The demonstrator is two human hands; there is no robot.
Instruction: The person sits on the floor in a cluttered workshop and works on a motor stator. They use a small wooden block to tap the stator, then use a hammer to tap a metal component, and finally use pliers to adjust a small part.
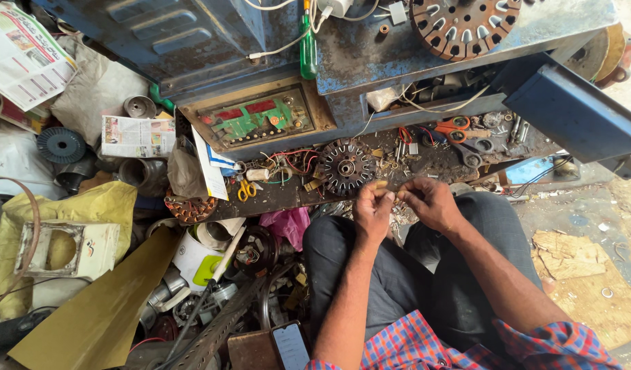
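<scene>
Rusty blue metal workbench (370,65) — dusty concrete floor (589,219) in daylight.

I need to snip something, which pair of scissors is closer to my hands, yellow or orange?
The orange-handled scissors, just beyond your right hand; the yellow-handled scissors lie farther left.

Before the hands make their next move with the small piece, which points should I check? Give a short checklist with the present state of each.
1. Both hands in view: ok. Left hand and right hand meet over the lap.
2. Grip on the small yellowish piece: ok, left fingertips pinch it.
3. What the right fingertips hold: cannot tell, too small.
4. Round stator core near: ok, on the bench just beyond the hands.
5. Orange-handled scissors near: ok, lying on the bench.
6. Bench tidy: not ok, wires and small parts scattered.
</scene>
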